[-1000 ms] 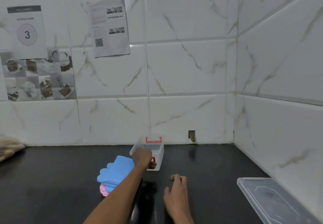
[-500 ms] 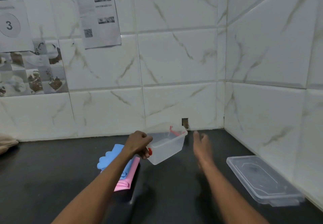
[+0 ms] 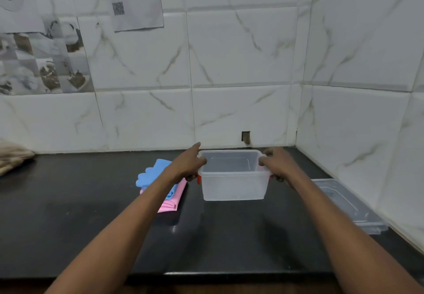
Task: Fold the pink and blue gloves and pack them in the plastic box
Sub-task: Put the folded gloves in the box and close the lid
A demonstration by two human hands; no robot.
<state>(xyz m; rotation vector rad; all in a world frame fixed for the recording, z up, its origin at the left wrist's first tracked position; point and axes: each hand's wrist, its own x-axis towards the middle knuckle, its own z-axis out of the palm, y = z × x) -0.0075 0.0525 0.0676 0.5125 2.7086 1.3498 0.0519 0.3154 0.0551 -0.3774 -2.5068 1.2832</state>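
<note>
Both hands hold the clear plastic box [image 3: 232,180] by its short ends. The left hand [image 3: 187,166] wraps the left end, its grip clenched on the rim beside a red clip, with the forefinger stretched out past the far corner. The right hand [image 3: 278,164] clasps the right end in the same way, fingers curled under the rim where a second red clip shows. The box sits upright and level with its mouth open and nothing inside it; whether its base touches the bench [image 3: 80,225] or hangs just above it cannot be told.

Left of the box, partly behind the left forearm, the gloves lie in a stack on the dark bench. The blue gloves [image 3: 152,173] are on top with their fingers pointing left, and the pink gloves [image 3: 173,200] lie flat underneath, their near edge sticking out toward the viewer. The stack lies just beside the box, but not touching it.

The clear lid [image 3: 346,204] lies flat on the bench at the right, near the tiled side wall [image 3: 367,87] and well apart from the box. A brownish cloth [image 3: 12,159] rests at the far left edge of the bench.
</note>
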